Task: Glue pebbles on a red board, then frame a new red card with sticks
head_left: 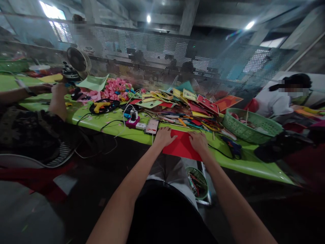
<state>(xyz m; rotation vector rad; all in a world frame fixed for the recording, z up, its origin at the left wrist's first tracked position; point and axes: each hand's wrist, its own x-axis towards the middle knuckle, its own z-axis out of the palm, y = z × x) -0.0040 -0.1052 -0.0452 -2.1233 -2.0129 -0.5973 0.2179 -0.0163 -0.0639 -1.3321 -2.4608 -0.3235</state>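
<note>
A red sheet of paper (180, 145) lies at the near edge of the green-covered table, and its lower part reaches out over my lap. My left hand (164, 137) is on the sheet's upper left side, thumb across the red surface and fingers bent at the edge. On the upper right side, my right hand (199, 141) holds the paper with bent fingers. The fingertips are partly hard to make out. Just beyond my left hand is a phone (151, 126) with a cable. A dark blue glue gun (232, 147) lies to the right of my right hand.
Behind the sheet are piled coloured cards (177, 100) and several pencils (170, 118). A green basket (250, 125) stands right; a purple power strip (133, 121) lies left. Another basket (197, 183) is below the table. A co-worker's hands (52, 88) are at left; another person sits right.
</note>
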